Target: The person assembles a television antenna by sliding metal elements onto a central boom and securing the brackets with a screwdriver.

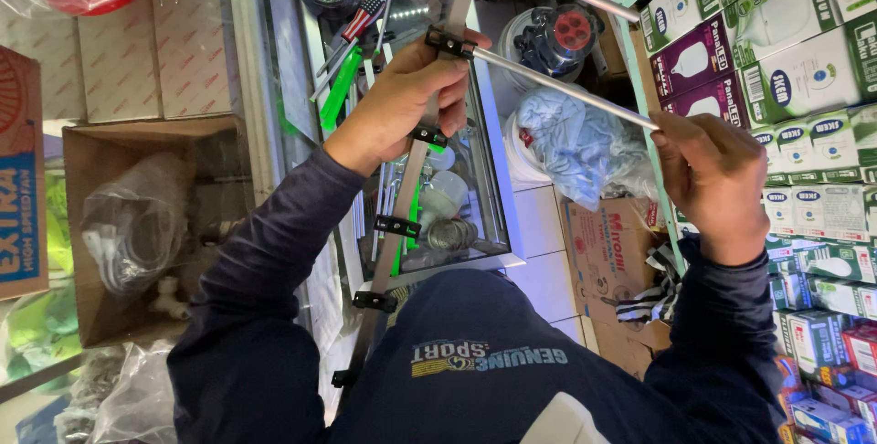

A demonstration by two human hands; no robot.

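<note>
Left hand [411,97] wrapped around a long grey metal bar [402,197], fingers curled shut on it near its upper end, thumb pressed close to a black clip [448,42]. More black clips [397,226] spaced down the bar's length, lower end running toward the lap and the dark blue sweater [475,362]. Right hand [717,179] pinched closed on the far end of a thin silver rod [562,86], fingertips bunched around it. Rod slanting from that pinch up and across to the topmost clip on the bar, meeting it there. Bar and rod both held in the air, above a glass-topped display case [493,216] with bulbs and small parts inside. On the case, beyond the left hand, a screwdriver [352,28] with a striped handle beside a green tool [340,92]. Between the hands, lower down, a crumpled clear plastic bag [575,142] over a white bucket. Right of that, stacked boxes of light bulbs [795,69] filling the shelves along the edge. At the opposite side, an open cardboard box [110,225] holding a plastic-wrapped bundle, with more cartons above it.
</note>
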